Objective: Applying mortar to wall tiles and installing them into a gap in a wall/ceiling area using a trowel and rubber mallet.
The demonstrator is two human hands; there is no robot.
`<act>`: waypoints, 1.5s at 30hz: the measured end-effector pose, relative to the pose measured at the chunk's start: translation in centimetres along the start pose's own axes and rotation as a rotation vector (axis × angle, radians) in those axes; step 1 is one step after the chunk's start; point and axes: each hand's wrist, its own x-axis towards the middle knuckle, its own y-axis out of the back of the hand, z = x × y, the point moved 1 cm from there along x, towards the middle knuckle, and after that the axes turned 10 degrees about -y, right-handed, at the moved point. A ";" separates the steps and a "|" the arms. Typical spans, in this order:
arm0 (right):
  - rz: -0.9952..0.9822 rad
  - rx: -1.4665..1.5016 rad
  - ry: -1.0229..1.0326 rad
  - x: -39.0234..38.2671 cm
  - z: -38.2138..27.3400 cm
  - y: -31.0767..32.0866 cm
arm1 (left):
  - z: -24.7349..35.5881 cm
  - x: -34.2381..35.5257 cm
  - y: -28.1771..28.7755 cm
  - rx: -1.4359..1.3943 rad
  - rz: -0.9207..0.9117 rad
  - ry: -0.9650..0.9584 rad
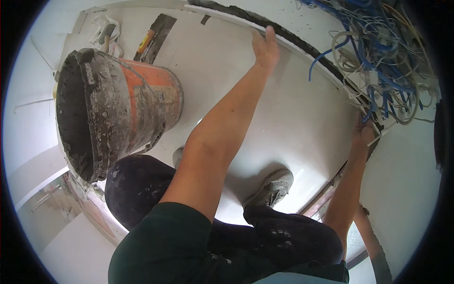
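Note:
A long white skirting strip [302, 53] runs along the foot of the wall, with a dark, rough band of mortar [257, 19] along its upper edge. My left hand [266, 49] presses against the strip near its middle, thumb and fingers apart. Farther right, my right hand [363, 135] touches the strip's right end, below a tangle of blue and white cables [378, 61]. Its fingers are in shadow and partly hidden there, so their grip is unclear.
A mortar-crusted orange bucket [151, 90] lies on its side to my left, its mouth facing left. Behind it are a grey trowel with a yellow-orange handle [146, 41] and a dark-headed tool on white plastic [107, 35]. My shoe [274, 184] stands on the glossy pale floor [302, 132].

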 end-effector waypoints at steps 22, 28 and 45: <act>0.359 -0.101 0.015 -0.6 -2.9 -0.7 | 1.3 2.7 -0.2 -0.113 -0.076 0.112; 0.290 -0.203 -0.030 -0.5 -3.7 -1.5 | 0.0 5.0 -0.1 -0.097 -0.073 0.249; 0.393 -0.232 -0.030 0.7 -3.1 -1.1 | 3.5 3.4 -1.3 0.005 -0.136 0.200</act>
